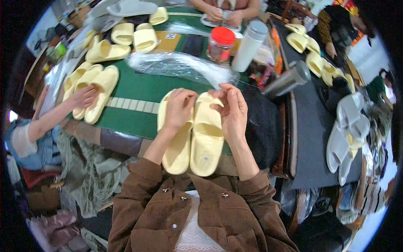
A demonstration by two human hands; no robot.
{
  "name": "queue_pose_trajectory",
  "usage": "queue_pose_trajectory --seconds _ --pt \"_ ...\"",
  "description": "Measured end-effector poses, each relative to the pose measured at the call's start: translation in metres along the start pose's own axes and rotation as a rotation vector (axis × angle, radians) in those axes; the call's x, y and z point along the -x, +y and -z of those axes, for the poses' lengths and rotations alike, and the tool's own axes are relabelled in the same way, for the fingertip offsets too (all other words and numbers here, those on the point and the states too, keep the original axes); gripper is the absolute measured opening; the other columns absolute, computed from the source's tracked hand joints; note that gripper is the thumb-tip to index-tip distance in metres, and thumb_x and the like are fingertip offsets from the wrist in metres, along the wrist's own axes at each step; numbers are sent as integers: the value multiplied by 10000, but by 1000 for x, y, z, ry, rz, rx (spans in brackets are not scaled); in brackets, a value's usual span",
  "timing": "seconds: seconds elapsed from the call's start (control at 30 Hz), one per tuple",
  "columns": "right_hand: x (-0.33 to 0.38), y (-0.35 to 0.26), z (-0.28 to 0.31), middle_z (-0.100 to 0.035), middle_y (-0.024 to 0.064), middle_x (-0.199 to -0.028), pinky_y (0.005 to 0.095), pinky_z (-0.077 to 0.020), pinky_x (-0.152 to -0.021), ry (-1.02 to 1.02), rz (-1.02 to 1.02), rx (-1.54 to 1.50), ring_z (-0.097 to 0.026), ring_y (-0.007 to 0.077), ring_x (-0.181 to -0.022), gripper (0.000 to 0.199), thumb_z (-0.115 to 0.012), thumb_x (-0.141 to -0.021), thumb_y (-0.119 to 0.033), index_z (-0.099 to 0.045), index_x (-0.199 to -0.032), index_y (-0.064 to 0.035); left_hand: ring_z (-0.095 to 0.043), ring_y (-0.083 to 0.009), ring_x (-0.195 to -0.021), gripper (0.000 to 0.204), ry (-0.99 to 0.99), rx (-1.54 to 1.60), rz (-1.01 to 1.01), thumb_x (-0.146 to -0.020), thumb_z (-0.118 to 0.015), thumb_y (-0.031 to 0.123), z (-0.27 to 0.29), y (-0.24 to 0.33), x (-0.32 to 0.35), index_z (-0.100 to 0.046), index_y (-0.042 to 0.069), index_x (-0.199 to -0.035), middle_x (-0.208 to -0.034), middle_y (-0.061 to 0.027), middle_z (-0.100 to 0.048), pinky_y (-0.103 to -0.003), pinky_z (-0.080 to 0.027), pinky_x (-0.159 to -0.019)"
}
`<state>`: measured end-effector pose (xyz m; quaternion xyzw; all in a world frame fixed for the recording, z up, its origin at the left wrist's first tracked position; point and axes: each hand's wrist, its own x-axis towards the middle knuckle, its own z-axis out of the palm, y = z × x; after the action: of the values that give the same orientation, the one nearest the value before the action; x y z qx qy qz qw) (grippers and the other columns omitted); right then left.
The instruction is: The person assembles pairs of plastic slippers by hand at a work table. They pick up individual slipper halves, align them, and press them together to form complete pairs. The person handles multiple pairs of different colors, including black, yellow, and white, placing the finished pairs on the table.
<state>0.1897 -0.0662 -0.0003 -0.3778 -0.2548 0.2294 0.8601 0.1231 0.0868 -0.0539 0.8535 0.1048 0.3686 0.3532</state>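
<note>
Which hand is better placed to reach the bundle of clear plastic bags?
Probably right: the right hand sits beside the clear plastic bags, while the left hand presses the pale yellow slippers.

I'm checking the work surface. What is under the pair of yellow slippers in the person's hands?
Under the pair of yellow slippers lies the green mat of the table; their heels overhang its brown edge. The left hand covers one strap. What lies directly beneath the soles is hidden.

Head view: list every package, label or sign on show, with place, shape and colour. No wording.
Jar: table centre, clear, round red lid.
Bottle: right of the jar, tall white cylinder, grey cap.
Plastic bag: on the green table, clear, crumpled.
Sign: top right, red and yellow, partly hidden.
</note>
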Motion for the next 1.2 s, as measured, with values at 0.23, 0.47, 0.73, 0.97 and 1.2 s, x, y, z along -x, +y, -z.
queue_pose_trajectory --seconds 0.23,0.47,0.73,0.97,1.2 --pt "64 -126 15 -512 8 -632 181 -294 -451 74 219 435 -412 43 -503 328 -376 -1053 -258 -589 -1065 -10 -581 -247 -801 83 -13 59 48 -843 -616 8 2 2 0 -677 15 -899 -858 -103 -644 -350 -467 -719" --pt "120 -249 146 -506 -1 -740 208 -315 -543 795 476 1050 -412 70 -622 276 -521 -1000 -192 -633 -1149 11 -565 -191 -771 88 -65 33 53 -886 -599 15 4 7 -2 -664 16 -946 -869 -85 -627 -301 -462 -668" --pt "172 -336 308 -492 233 -1360 447 -427 -1003 952 -2 2242 -513 406 -1221 939 -784 -684 -276 -309 -1483 -145 -555 -174 -771 91 -123 -3 84 -907 -590 49 4 12 -4 -665 18 -950 -874 -69 -622 -289 -450 -662" --pt "162 -326 298 -615 309 -1121 488 -449 -919 1027 -20 2183 -585 457 -1067 569 -553 -777 -151 -512 -1322 4 -556 -178 -794 102 -126 -20 104 -917 -576 51 3 10 -4 -665 15 -952 -891 -68 -627 -293 -454 -673" --pt "188 -296 200 -638 266 -1143 388 -463 -933 697 -162 1933 -614 365 -1115 551 -518 -757 14 -518 -1307 37 -556 -170 -795 107 -132 -27 105 -925 -572 57 6 12 -2 -671 30 -957 -907 -64 -634 -288 -450 -667"
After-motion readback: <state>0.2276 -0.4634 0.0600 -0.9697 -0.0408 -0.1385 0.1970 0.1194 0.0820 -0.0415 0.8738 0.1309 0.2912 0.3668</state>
